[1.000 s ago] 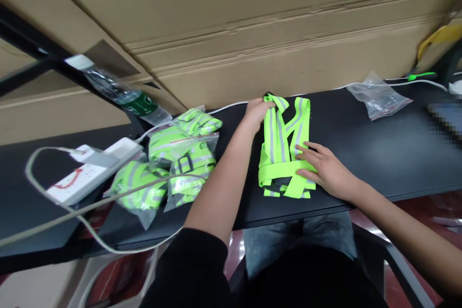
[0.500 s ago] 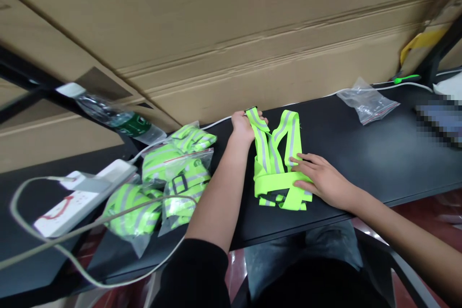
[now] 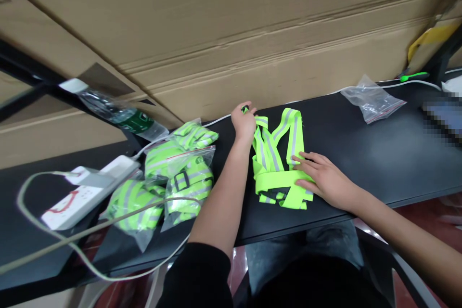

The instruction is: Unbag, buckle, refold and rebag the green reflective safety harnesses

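A neon-green reflective strap vest (image 3: 279, 156) with grey stripes lies on the black table (image 3: 368, 154) in front of me. My left hand (image 3: 244, 121) is closed round the far left end of one strap, near the back edge of the table. My right hand (image 3: 321, 178) lies flat on the vest's lower right part, fingers stretched out and pressing the waist band down.
Several bagged green vests (image 3: 173, 173) lie to the left. Beyond them sit a white power strip (image 3: 86, 190) with a grey cable and a lying water bottle (image 3: 122, 113). An empty zip bag (image 3: 371, 98) is at the far right. Cardboard (image 3: 252, 33) walls the back.
My left hand has pulled the left strap end slightly back and down, bunching it. The right hand keeps pressing in the same spot.
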Demonstrator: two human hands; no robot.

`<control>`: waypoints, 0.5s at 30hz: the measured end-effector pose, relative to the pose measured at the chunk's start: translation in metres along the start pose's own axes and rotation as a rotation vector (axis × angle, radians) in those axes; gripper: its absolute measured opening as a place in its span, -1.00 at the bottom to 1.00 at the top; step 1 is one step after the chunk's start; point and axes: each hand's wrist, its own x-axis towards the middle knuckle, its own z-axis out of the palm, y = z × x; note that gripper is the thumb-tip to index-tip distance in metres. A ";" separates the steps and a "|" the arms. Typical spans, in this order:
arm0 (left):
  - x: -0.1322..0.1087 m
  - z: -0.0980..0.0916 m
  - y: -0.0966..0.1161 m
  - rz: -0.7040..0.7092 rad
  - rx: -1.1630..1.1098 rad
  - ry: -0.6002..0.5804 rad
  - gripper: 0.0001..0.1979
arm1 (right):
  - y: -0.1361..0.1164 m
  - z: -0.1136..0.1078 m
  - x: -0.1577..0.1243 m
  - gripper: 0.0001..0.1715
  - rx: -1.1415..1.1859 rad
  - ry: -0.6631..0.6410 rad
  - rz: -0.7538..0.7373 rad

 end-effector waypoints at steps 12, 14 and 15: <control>-0.001 -0.003 0.018 -0.183 -0.243 -0.289 -0.61 | 0.000 0.001 -0.001 -0.56 -0.006 -0.025 0.002; -0.002 0.002 0.016 -0.198 -0.259 -0.328 -0.60 | 0.000 0.001 0.000 -0.55 -0.009 -0.033 0.001; -0.002 0.004 0.015 -0.211 -0.290 -0.330 -0.63 | 0.000 0.000 0.000 -0.54 -0.010 -0.039 0.002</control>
